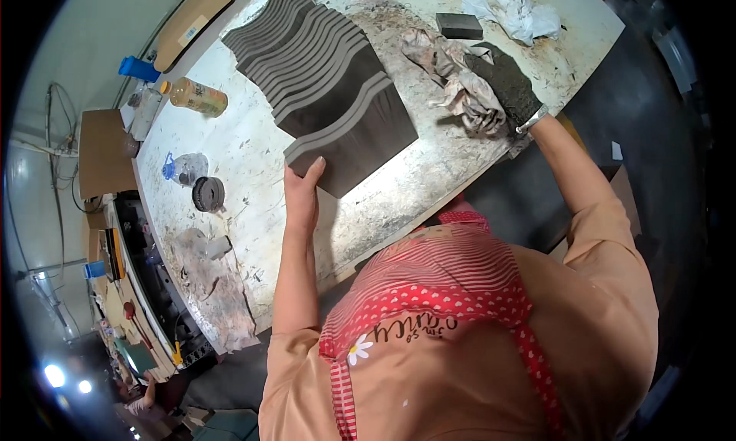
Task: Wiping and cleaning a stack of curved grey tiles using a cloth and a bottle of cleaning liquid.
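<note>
My bare left hand [301, 193] grips the near left corner of a dark grey wavy-edged panel [360, 138], with the thumb on its top face. Behind this panel, a fanned row of matching wavy-edged panels [307, 54] overlaps toward the back of the table. My right hand [506, 85] wears a dark, soiled glove and holds a crumpled, stained rag [468, 96] at the right side of the table. Its fingertips are partly hidden by the cloth. A small dark grey block [459, 26] lies just beyond the rag.
The white worktable [368, 211] is smudged. At left stand a yellow-capped bottle [195, 96], a clear blue-handled container [185, 168] and a round black object [208, 194]. A stained cloth [211, 280] hangs over the near left edge. White plastic [515, 12] lies far right. Another person [146, 403] is at lower left.
</note>
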The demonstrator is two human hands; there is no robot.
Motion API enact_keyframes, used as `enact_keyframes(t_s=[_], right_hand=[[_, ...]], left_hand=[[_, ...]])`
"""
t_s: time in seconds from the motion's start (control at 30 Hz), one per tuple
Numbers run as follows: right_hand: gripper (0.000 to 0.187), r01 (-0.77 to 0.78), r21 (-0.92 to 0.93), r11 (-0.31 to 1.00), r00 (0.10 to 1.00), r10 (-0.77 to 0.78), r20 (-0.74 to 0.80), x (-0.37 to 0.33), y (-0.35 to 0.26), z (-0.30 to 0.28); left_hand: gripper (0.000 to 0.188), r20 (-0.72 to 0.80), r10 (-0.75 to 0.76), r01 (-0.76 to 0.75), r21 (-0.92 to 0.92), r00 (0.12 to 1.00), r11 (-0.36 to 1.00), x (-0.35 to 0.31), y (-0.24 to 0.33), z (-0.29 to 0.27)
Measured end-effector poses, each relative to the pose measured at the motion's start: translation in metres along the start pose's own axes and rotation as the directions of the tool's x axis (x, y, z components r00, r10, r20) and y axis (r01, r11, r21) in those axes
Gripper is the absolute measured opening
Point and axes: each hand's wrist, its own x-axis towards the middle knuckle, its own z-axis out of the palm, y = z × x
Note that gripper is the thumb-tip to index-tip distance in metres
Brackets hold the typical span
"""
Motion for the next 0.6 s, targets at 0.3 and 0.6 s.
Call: enact_keyframes(t_s=[0.3,0.6], right_hand=[[0.037,-0.061,-0.357,0.932,0.991,0.099,0.088,-0.035,0.016,0.009],[0.033,0.439,-0.223,0.870,0.898,-0.425,0.113,-0.051,-0.014,-0.016]], left_hand=[[0.049,-0.120,0.017,-0.053,-0.306,0.993,0.951,0.015,-0.002,0.030],[0.056,-0.168,0.468,-0.206,0.736,0.868,0.645,0.020,0.018,0.037]])
